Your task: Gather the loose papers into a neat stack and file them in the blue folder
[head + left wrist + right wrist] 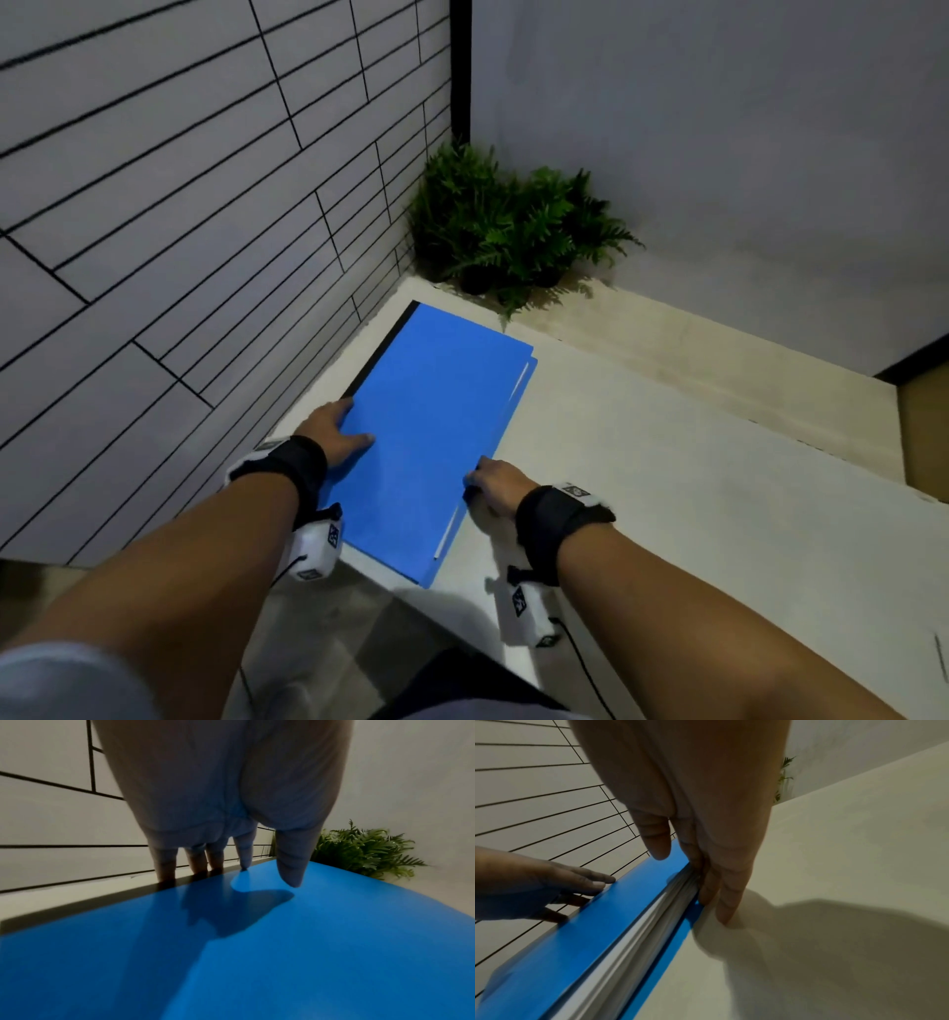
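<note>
Blue folder lies closed on the white counter, papers already inside, white edges showing along its open side at 3 o'clock. My left hand lies flat on the cover, fingers straight, reaching the spine edge at 9 o'clock; I judge it pins the folder from sliding. My right hand has fingers extended against the paper edges, thumb over the cover, gripping nothing, squaring the sheets inward. Tiled wall crowds 9 o'clock; plant at 12. Free counter runs toward 3 o'clock; folder's near corner overhangs the counter edge at 6.
</note>
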`<move>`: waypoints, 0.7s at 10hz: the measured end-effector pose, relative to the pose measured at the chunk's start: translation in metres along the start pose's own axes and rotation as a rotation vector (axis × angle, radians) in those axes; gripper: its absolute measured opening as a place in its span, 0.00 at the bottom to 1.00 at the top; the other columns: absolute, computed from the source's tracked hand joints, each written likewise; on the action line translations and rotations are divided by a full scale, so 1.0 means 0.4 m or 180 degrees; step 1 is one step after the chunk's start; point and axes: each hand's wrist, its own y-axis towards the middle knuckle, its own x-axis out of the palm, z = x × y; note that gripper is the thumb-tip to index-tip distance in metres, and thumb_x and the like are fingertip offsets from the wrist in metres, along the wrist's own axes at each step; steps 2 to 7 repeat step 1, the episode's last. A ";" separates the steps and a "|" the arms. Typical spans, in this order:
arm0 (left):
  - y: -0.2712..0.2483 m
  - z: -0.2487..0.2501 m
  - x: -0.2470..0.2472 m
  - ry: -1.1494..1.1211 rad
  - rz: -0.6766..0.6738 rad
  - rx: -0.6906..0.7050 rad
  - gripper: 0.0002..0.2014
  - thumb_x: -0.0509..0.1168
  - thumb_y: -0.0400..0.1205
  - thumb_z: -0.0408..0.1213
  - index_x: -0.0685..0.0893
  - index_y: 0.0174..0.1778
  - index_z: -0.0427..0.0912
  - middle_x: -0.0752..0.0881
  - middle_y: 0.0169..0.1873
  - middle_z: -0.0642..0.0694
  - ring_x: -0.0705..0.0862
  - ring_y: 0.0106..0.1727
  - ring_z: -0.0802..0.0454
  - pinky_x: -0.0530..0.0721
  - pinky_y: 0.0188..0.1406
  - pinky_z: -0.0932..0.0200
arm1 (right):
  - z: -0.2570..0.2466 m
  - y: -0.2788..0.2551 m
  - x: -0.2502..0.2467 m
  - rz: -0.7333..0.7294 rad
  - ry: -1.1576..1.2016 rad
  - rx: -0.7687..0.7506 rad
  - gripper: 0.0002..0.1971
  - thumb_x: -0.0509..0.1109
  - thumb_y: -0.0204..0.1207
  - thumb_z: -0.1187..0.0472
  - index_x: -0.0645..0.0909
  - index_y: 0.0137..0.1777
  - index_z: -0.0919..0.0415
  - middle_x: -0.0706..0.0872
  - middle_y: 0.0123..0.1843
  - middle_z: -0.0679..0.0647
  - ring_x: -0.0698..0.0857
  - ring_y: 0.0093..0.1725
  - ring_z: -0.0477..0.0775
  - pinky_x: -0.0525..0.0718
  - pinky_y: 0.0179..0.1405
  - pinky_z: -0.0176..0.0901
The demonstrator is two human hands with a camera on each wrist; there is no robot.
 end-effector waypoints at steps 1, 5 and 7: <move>-0.013 -0.009 0.025 0.0496 0.0497 0.0536 0.34 0.72 0.79 0.45 0.70 0.81 0.47 0.58 0.85 0.39 0.62 0.83 0.37 0.66 0.80 0.44 | 0.020 -0.013 -0.014 0.0004 0.0077 -0.0219 0.28 0.63 0.82 0.62 0.64 0.81 0.64 0.78 0.71 0.61 0.79 0.66 0.57 0.73 0.56 0.42; -0.013 -0.009 0.025 0.0496 0.0497 0.0536 0.34 0.72 0.79 0.45 0.70 0.81 0.47 0.58 0.85 0.39 0.62 0.83 0.37 0.66 0.80 0.44 | 0.020 -0.013 -0.014 0.0004 0.0077 -0.0219 0.28 0.63 0.82 0.62 0.64 0.81 0.64 0.78 0.71 0.61 0.79 0.66 0.57 0.73 0.56 0.42; -0.013 -0.009 0.025 0.0496 0.0497 0.0536 0.34 0.72 0.79 0.45 0.70 0.81 0.47 0.58 0.85 0.39 0.62 0.83 0.37 0.66 0.80 0.44 | 0.020 -0.013 -0.014 0.0004 0.0077 -0.0219 0.28 0.63 0.82 0.62 0.64 0.81 0.64 0.78 0.71 0.61 0.79 0.66 0.57 0.73 0.56 0.42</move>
